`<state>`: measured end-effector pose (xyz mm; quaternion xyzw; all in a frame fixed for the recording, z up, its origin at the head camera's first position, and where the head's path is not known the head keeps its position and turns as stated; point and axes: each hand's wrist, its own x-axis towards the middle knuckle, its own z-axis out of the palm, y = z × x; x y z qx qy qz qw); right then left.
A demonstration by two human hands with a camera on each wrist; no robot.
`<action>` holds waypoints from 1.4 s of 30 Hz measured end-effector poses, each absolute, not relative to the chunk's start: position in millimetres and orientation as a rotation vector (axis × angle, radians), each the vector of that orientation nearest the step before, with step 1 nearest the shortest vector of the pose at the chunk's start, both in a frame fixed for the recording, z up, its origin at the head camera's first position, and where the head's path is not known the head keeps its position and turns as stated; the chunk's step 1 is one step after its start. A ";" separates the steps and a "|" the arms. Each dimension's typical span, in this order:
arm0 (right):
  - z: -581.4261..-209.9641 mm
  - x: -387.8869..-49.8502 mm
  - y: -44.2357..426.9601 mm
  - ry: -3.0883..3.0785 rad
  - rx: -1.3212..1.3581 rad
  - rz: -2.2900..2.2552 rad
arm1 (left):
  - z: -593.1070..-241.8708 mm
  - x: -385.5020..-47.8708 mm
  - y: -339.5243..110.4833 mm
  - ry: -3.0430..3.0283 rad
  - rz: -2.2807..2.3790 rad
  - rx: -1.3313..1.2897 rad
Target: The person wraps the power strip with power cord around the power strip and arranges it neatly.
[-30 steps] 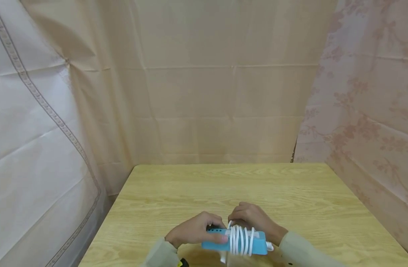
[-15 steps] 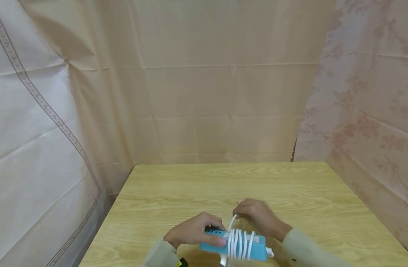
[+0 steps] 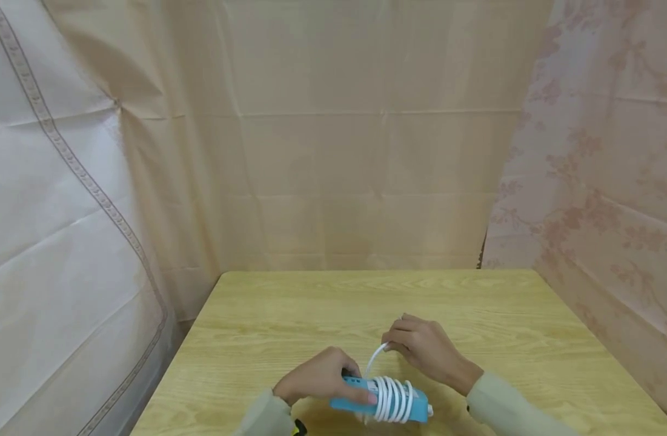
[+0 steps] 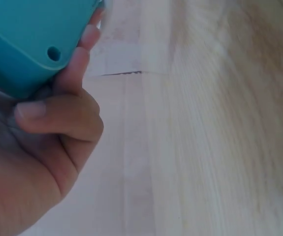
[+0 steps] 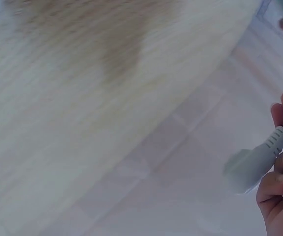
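Note:
A blue power strip (image 3: 418, 407) is held over the near part of the table, white cord (image 3: 394, 399) wound in several loops round its middle. My left hand (image 3: 319, 375) grips the strip's left end, thumb on the near side; in the left wrist view fingers curl along the edge of the blue casing (image 4: 33, 34). Beyond the strip, my right hand (image 3: 428, 351) pinches the free stretch of cord, which rises in a curve from the loops. The right wrist view has the white plug (image 5: 252, 169) at the right hand's curled fingers (image 5: 271, 187).
A wood-grain table (image 3: 311, 309) spreads out beneath both hands. Beige cloth (image 3: 355, 181) hangs behind it, with a white cloth at left and a flowered one (image 3: 595, 212) at right. A small black and yellow object (image 3: 298, 427) shows by the left sleeve.
My right hand has moved up and away from the strip, drawing out a longer stretch of cord. The strip has turned slightly, its right end nearer me; the left hand keeps its grip.

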<state>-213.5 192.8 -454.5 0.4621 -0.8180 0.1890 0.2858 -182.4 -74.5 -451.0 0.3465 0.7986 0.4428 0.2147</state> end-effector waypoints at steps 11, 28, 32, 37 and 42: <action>-437.0 -201.6 181.5 -2.165 1.233 0.458 | -451.2 -182.5 -71.8 2.352 1.239 0.781; -441.0 -188.8 171.9 -2.106 1.241 0.431 | -459.3 -179.2 -68.2 2.584 1.179 0.672; -440.4 -185.5 168.9 -2.112 1.225 0.419 | -460.6 -178.0 -66.1 2.688 1.071 0.679; -439.3 -180.9 166.2 -2.112 1.225 0.435 | -461.7 -177.3 -63.3 2.791 0.955 0.748; -438.2 -178.1 162.0 -2.101 1.195 0.452 | -460.6 -179.0 -61.7 2.827 0.949 0.780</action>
